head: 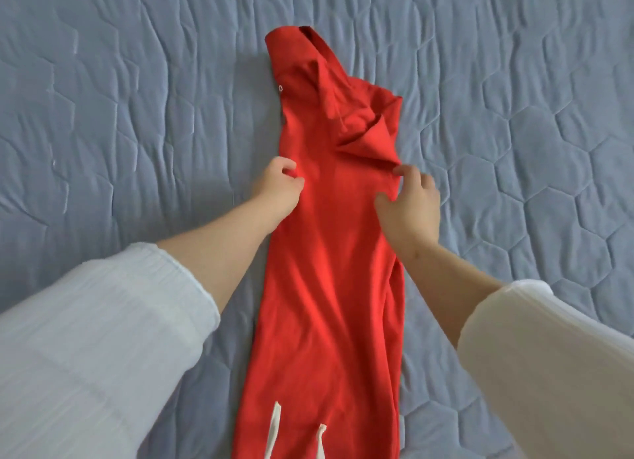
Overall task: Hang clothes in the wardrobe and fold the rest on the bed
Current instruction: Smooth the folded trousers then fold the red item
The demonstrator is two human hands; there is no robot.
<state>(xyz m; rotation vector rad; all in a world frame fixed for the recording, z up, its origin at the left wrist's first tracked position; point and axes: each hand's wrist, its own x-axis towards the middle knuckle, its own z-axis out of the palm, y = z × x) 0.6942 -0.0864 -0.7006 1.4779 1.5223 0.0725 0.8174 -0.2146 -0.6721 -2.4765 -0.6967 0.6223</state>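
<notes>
head: narrow red garment (329, 287), perhaps jersey

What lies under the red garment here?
The grey-blue quilted bedspread shows all round the red garment, so it lies on that. Anything else beneath the fabric is covered.

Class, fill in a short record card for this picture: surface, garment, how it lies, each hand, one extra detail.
surface: quilted blue-grey bedspread
garment: red garment
how it lies: flat in a long narrow strip, far end rumpled
left hand: left hand pinches the garment's left edge
right hand: right hand grips its right edge
extra detail: white drawstrings at the near end
</notes>
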